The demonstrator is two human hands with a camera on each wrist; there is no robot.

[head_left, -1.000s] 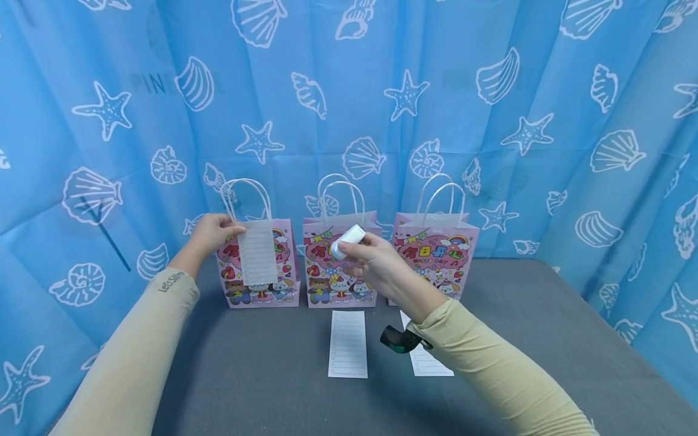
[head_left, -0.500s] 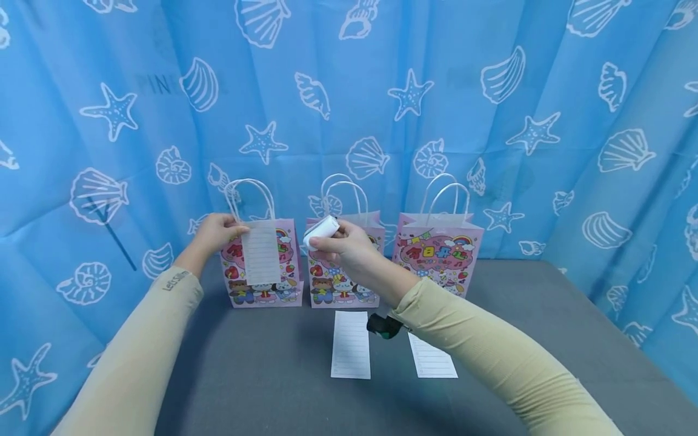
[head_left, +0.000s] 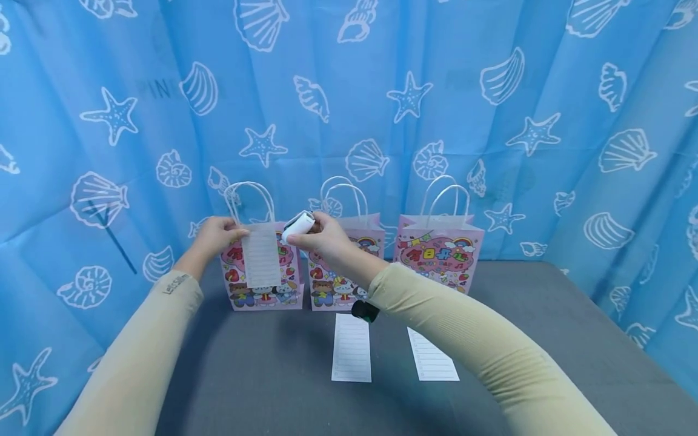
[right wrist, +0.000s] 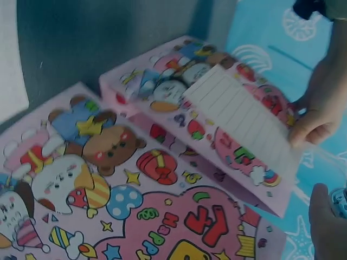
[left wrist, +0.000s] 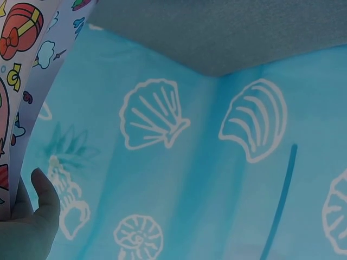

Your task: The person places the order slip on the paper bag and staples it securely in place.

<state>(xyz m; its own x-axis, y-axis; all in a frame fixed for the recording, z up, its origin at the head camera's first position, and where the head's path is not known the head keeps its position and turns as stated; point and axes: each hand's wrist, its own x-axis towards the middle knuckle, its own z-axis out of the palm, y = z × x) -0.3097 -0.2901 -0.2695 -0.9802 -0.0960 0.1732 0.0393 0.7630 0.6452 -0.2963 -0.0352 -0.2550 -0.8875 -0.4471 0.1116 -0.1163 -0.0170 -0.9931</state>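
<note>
At the left gift bag (head_left: 291,260), pink with cartoon animals, my left hand (head_left: 215,237) pinches a lined paper slip (head_left: 262,257) against the front panel near the top edge. The right wrist view also has this slip (right wrist: 238,108), lying over the bag's printed front with the thumb on its upper corner. My right hand (head_left: 332,242) grips a small white stapler (head_left: 299,226) between thumb and fingers, just right of the slip's top edge. In the left wrist view part of my left hand (left wrist: 43,208) shows beside the bag's side.
Two matching bags stand to the right, a middle bag (head_left: 322,275) partly behind my right arm and a right bag (head_left: 438,254). In front of them lie two lined slips, one in the middle (head_left: 351,348) and one at right (head_left: 434,358), on the grey table (head_left: 262,375). A blue shell-patterned curtain (head_left: 327,48) hangs behind.
My right hand has moved left with the stapler, from in front of the middle bag to beside the left bag's slip. The left hand stays on the slip.
</note>
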